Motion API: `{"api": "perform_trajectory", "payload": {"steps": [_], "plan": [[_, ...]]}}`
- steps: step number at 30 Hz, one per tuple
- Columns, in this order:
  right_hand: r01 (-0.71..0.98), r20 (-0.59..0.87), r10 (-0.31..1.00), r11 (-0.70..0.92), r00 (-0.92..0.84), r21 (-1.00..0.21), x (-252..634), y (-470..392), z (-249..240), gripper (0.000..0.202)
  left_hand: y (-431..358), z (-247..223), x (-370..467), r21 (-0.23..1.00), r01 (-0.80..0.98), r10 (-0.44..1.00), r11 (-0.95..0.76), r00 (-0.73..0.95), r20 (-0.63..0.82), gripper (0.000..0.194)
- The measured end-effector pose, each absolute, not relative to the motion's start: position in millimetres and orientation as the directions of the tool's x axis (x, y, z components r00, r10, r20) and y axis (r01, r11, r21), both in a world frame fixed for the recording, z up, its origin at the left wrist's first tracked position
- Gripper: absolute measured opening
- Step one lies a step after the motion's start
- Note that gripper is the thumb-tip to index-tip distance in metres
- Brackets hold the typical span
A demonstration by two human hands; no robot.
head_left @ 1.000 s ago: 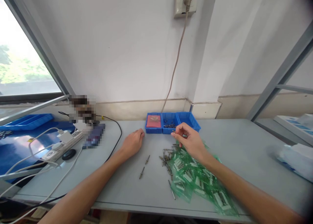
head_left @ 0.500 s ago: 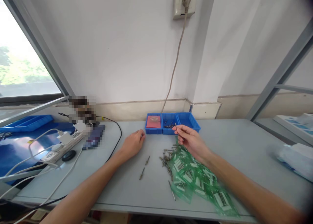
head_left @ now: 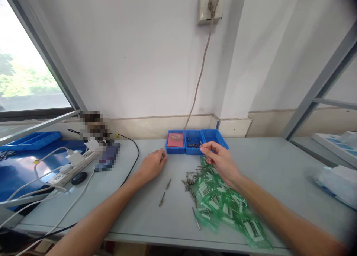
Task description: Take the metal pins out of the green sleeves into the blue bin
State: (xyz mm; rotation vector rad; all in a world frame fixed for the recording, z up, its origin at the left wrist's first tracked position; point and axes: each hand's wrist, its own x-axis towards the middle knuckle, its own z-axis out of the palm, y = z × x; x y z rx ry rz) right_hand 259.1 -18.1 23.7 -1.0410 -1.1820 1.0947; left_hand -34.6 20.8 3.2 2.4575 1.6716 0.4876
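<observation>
My right hand [head_left: 217,157] is closed, thumb and forefinger pinching a small metal pin [head_left: 201,144] over the near edge of the middle blue bin [head_left: 193,151]. Several similar dark pins lie in that bin. My left hand [head_left: 153,163] rests on the table, left of the bins, with its fingers curled; anything inside them is hidden. Below my right hand are green plastic bags [head_left: 214,202] with metal pins and white strips inside. Loose metal pins [head_left: 190,185] form a small pile at their left side. Two separate metal pins [head_left: 162,199] lie between the pile and my left forearm.
The left blue bin [head_left: 175,150] holds a pink sheet with a clear packet; the right blue bin [head_left: 220,137] stands beside the middle one. At left are a power strip [head_left: 60,178], cables and a black mouse-like object [head_left: 79,178]. A plastic-wrapped package [head_left: 338,183] lies far right.
My right hand has shifted slightly, its fingers drawn closer around the pin above the middle bin. My left hand stays at the same place on the table.
</observation>
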Motion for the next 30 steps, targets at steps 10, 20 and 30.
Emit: {"api": "perform_trajectory", "payload": {"steps": [10, 20, 30], "plan": [[0.438, 0.507, 0.862, 0.459, -0.007, -0.773, 255.2, -26.9, 24.0, 0.014, 20.9, 4.3, -34.3, 0.287, 0.883, 0.925, -0.373, 0.33, 0.186, 0.016], [0.087, 0.229, 0.973, 0.231, -0.029, -0.969, 251.5, -26.9, 29.8, 0.034, 17.7, 8.6, -32.6, 0.28, 0.887, 0.928, -0.368, 0.33, 0.172, 0.015], [-0.224, 0.106, 0.992, 0.087, -0.075, -0.971, 249.5, -29.2, 36.2, 0.04, 16.7, 10.9, -31.0, 0.279, 0.895, 0.937, -0.348, 0.318, 0.146, 0.016]]}}
